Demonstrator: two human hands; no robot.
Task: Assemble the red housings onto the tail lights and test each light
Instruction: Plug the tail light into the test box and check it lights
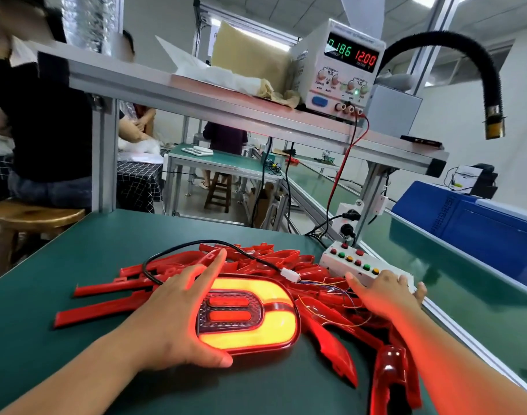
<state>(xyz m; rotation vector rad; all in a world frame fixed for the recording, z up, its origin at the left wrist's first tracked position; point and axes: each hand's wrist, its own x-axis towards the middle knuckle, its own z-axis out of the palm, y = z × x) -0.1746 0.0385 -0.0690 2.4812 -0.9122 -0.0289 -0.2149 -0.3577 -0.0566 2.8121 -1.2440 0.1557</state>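
Observation:
A tail light (265, 333) lies lit on the green mat, its U-shaped band glowing yellow and two inner bars glowing red. My left hand (178, 313) holds its left edge, thumb under the near rim and fingers spread over the far side. My right hand (385, 292) rests on the white button box (346, 262), covering its near end. A black cable (178, 253) runs from the light to a white connector (289, 274). Loose red housings (256, 256) lie piled behind and to the right of the light.
A bench power supply (343, 67) on the upper shelf reads 0.186 and 12.00. Red and black leads (343, 166) drop from it toward the button box. A black flexible hose (490, 85) hangs at right. A blue bin (478, 223) stands beyond the conveyor. People sit at the left.

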